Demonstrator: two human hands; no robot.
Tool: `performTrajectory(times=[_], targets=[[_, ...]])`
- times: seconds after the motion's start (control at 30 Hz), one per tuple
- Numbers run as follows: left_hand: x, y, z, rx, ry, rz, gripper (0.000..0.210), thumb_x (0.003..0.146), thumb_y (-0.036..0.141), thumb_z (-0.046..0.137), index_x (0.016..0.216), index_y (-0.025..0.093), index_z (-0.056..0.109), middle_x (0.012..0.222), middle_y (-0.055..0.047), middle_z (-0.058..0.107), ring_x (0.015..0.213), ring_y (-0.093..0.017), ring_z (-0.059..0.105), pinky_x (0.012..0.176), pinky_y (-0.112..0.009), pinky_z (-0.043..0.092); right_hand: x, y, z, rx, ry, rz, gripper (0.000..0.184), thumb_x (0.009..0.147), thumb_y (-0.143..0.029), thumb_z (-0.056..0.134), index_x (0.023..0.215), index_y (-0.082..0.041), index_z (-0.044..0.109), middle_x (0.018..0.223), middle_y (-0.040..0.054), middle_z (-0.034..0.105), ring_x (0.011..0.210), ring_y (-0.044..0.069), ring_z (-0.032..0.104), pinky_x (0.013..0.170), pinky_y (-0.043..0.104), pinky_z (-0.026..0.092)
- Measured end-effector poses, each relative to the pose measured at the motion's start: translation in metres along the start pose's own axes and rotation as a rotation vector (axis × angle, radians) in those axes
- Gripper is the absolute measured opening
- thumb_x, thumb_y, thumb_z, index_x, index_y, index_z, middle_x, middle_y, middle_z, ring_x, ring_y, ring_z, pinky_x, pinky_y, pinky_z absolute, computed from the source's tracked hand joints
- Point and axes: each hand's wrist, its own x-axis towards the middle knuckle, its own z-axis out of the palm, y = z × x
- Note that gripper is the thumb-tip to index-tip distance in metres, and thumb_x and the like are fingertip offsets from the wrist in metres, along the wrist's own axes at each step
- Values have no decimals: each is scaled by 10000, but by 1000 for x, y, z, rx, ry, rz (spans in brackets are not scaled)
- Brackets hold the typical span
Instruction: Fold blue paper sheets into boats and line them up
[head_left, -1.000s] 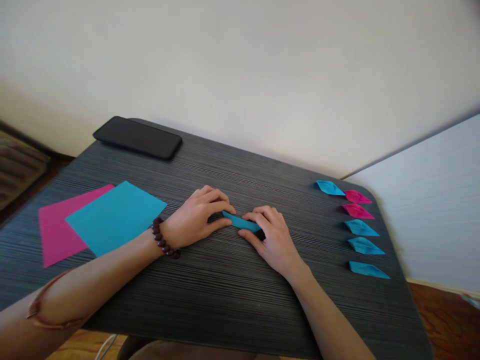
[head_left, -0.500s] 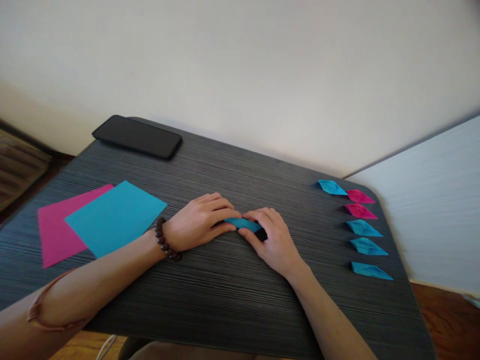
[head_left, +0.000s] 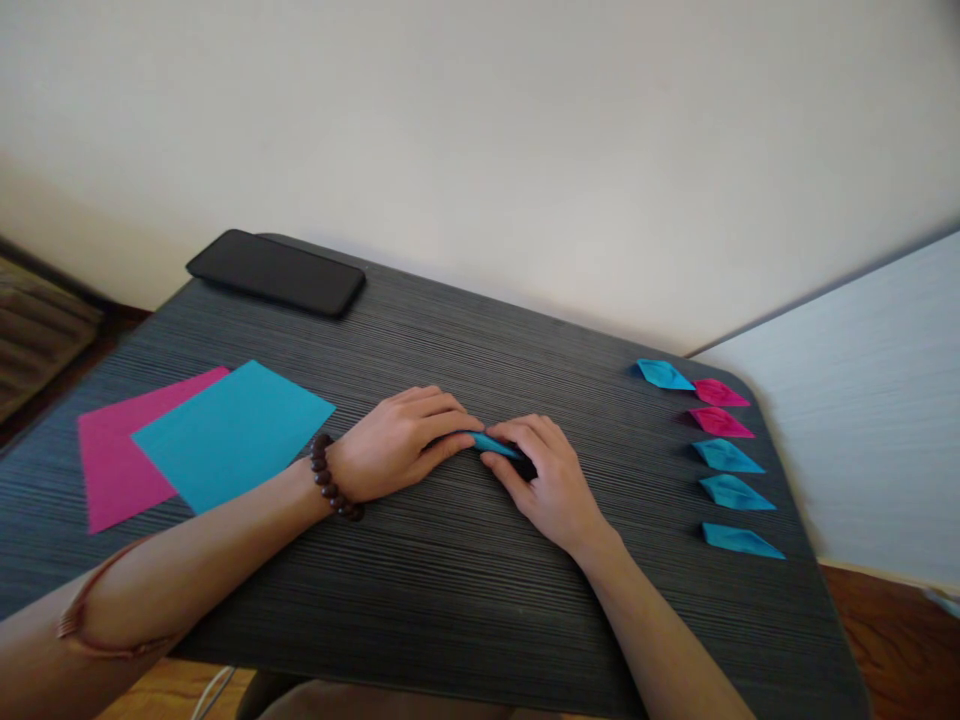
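A small folded piece of blue paper (head_left: 495,444) lies between my two hands, low over the middle of the table. My left hand (head_left: 409,440), with a dark bead bracelet at the wrist, pinches its left end between thumb and fingers. At the other end, my right hand (head_left: 544,475) has its thumb and fingers closed on the paper. Much of the fold is hidden under my fingers.
A blue square sheet (head_left: 236,435) overlaps a pink sheet (head_left: 116,465) on the left. Behind them lies a black phone (head_left: 277,275). Several folded blue pieces (head_left: 731,455) and two pink ones (head_left: 721,422) line the right side of the dark table (head_left: 450,600).
The blue paper between my hands shows as a narrower strip now. My left fingertips have slid slightly right along it; my right hand has hardly moved.
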Motion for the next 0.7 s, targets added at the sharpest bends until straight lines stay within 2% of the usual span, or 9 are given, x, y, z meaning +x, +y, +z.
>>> performTrajectory(times=[0.17,0.3,0.47,0.7], targets=[[0,1,0,-22,-45,-7,255,910,299,444,1081,201,607,991,-46,644,918,-184,559,862,-345,427,0,-2,0,30,5,-6,179,901,-277,470,1011,-218,599,954,52,613,899,192,542,827,362,443],[-1,3,2,-56,-41,-46,225,899,306,467,1011,195,628,939,-38,651,888,-177,573,845,-324,434,0,-4,2,61,21,-19,169,900,-277,472,968,-207,610,914,46,622,877,181,549,819,349,448],[-2,6,4,-134,-19,-85,199,895,283,482,949,181,644,864,-21,667,818,-144,601,769,-250,454,-1,-6,3,96,54,-4,172,888,-288,500,875,-190,642,779,33,618,761,160,560,716,305,455],[0,10,-3,-282,-45,-209,180,873,267,520,845,198,684,744,24,679,682,-97,611,649,-184,435,0,-5,1,187,85,83,150,845,-305,575,826,-203,683,677,2,608,642,127,549,619,261,428]])
